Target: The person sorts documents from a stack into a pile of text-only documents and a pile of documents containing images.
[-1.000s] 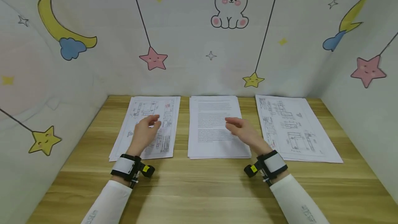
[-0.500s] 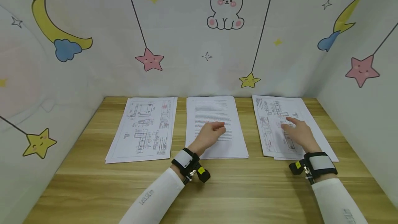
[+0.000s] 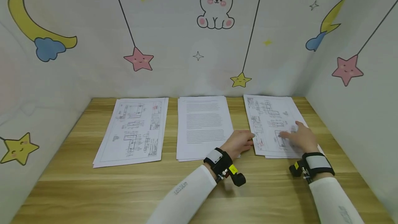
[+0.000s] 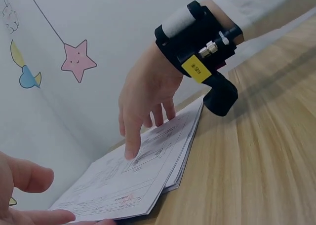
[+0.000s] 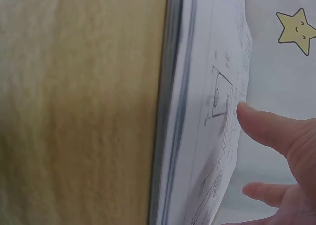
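Observation:
The right paper stack (image 3: 270, 108), topped with a technical drawing, lies at the back right of the wooden table. At its left edge is my left hand (image 3: 237, 142), fingertips meeting the paper's side. In the left wrist view the thumb (image 4: 34, 176) stands above the sheets, apart from the fingers, which are low by the edge. My right hand (image 3: 303, 137) is over the right part of this stack, thumb and index finger spread. Whether its fingertips press the paper I cannot tell. The right wrist view shows the layered sheet edges (image 5: 173, 111) and the thumb near the drawing.
A middle stack of printed text (image 3: 203, 113) lies just left of my left hand. Farther left is another drawing stack (image 3: 133, 130). Behind the papers rises a white wall (image 3: 174, 75) with cartoon prints; side walls bound the wooden table (image 3: 124, 193).
Both hands have moved rightward: the left from the left stack, across the middle one, to the right stack's edge; the right from the middle onto the right stack. The view has turned slightly right.

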Available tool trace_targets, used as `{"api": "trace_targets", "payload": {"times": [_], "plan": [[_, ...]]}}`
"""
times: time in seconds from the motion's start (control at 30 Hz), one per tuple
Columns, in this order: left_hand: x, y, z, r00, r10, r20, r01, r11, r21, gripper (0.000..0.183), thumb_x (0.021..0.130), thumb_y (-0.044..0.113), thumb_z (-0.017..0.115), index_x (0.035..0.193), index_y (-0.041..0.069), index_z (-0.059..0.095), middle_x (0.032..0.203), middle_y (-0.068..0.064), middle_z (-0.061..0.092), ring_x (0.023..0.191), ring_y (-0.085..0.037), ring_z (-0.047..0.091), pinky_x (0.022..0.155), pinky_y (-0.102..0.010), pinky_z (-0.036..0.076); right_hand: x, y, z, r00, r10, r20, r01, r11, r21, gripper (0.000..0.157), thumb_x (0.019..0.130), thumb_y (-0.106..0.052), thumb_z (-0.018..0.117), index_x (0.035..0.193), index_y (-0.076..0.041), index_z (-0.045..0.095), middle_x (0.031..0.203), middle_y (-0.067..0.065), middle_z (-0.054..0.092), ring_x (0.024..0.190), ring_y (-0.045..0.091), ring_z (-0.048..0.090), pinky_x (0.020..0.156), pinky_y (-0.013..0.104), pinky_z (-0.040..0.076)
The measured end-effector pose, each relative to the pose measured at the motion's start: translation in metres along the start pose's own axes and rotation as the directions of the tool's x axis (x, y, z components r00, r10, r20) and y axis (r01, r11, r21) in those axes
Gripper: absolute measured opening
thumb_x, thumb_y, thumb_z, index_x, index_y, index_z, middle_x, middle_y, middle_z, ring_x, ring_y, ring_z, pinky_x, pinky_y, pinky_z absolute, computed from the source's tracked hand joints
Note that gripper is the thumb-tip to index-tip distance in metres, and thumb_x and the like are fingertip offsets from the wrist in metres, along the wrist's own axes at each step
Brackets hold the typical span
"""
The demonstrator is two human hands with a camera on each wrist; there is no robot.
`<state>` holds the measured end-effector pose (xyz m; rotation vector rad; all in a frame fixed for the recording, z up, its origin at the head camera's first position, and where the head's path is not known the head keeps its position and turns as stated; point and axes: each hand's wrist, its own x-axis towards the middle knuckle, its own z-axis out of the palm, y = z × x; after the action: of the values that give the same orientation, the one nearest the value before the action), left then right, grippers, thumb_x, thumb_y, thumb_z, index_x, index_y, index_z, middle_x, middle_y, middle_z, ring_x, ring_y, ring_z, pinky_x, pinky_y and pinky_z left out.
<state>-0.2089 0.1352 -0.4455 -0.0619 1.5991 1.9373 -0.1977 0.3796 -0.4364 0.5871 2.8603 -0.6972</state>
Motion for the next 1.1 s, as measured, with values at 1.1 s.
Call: {"api": "trace_targets", "payload": {"times": [1.1], "plan": [[0.038,-0.009,0.026,0.991,0.09,-0.101,-0.06,0.961,0.269,0.024,0.092,0.008,0.062,0.115,0.001,0.065,0.097,-0.008,0.069,0.079,-0.015,0.063,0.062,-0.022,0.047,-0.008,-0.002,0.009,0.995,-0.011,-0.095,-0.006,0.984,-0.176,0.079,0.089,-0.047,0.066,0.141,0.007,0.046,0.139,0.039,0.047,0.123,0.059,0.047,0.091,0.063,0.047]]}}
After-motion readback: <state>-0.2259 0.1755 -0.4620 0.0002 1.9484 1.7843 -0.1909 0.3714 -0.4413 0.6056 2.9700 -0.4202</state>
